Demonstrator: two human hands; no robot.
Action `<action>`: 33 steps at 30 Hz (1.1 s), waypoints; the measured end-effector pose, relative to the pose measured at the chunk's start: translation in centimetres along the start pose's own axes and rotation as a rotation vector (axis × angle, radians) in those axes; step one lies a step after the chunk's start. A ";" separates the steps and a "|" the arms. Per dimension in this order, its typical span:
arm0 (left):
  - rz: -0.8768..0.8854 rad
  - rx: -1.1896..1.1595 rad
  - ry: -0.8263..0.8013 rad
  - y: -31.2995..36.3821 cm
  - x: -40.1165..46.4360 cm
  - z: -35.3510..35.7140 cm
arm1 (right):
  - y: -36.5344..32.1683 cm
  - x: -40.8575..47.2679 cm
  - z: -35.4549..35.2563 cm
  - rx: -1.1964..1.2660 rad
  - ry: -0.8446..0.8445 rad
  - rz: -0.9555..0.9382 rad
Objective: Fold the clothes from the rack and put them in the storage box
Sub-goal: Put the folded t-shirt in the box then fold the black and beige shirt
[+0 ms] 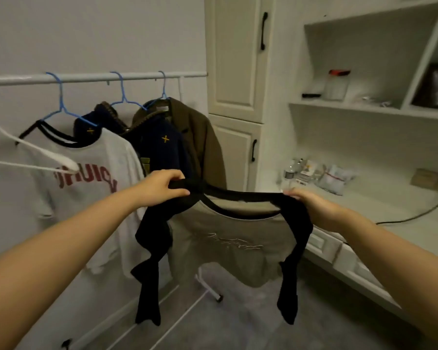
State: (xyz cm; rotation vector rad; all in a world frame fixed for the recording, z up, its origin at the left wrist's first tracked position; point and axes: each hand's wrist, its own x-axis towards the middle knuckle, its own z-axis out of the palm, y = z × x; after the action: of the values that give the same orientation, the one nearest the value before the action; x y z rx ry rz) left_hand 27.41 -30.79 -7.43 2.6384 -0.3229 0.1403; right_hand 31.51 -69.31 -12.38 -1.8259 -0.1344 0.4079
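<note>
Left hand (166, 189), right hand (311, 205) grip shirt (228, 243) shoulders (hem down, front facing camera).

Person, seen from a head-worn camera: two forearms and two hands in view.

Left forearm (68, 238): bare from the lower frame edge to the wrist; no sleeve, cuff, watch or band visible along its length.

Right forearm (379, 246): bare likewise; no sleeve or wristwear visible.

Left hand (162, 189): ungloved; no ring visible on the fingers (178, 192) that show; nails too blurred to tell.

Right hand (314, 205): ungloved; back of the hand and knuckles visible, fingertips largely hidden; no ring or bracelet visible.

Upper arms, shoulders and torso lie outside the frame, so the worn garment cannot be told.
</note>
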 end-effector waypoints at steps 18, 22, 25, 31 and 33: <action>0.349 -0.557 -0.261 28.5 15.5 20.7 | 10.8 -22.5 -24.3 -0.062 0.743 -0.157; 0.490 -0.589 -0.225 34.2 18.1 25.2 | 12.2 -26.0 -25.9 -0.255 1.042 -0.141; 0.674 -0.580 -0.158 38.6 19.5 27.8 | 13.1 -28.6 -26.4 -0.451 1.286 -0.132; 1.004 -0.451 -0.157 45.5 22.5 30.6 | 14.1 -34.4 -24.8 -0.928 1.574 0.340; 1.088 -0.446 -0.189 47.3 23.0 31.5 | 14.4 -35.9 -23.8 -0.984 1.625 0.431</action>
State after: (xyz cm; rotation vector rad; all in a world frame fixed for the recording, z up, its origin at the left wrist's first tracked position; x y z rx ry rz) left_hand 39.14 -90.88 -10.54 1.7803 -1.6034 0.1380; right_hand 4.51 -105.88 -12.94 -2.5558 1.3903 -1.1195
